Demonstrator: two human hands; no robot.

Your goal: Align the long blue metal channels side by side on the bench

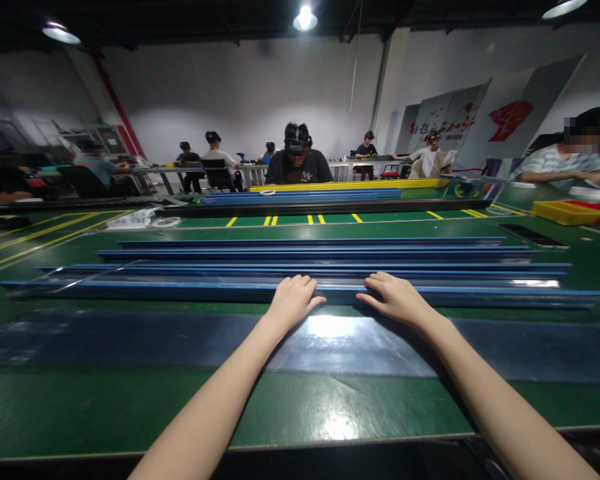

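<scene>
A long blue channel rail (180, 292) lies crosswise on the green tabletop, nearest to me in a row of several. My left hand (295, 299) grips it just left of the middle, fingers over the top edge and thumb along the near side. To the right, a short gap away, my right hand (394, 298) holds the same rail in a like way. The fingertips of both hands are hidden behind its edge. A strip of clear plastic film (145, 337) lies flat between the rail and me, under my forearms. Clear film also shows over the left ends of the front rails.
Behind the row lie a long black rail (330, 208), more blue strips (300, 197) and a yellow rail (350, 186). A phone (533, 235) and a yellow bin (563, 212) are at the right. A person in dark clothes (299, 167) sits opposite; others work around.
</scene>
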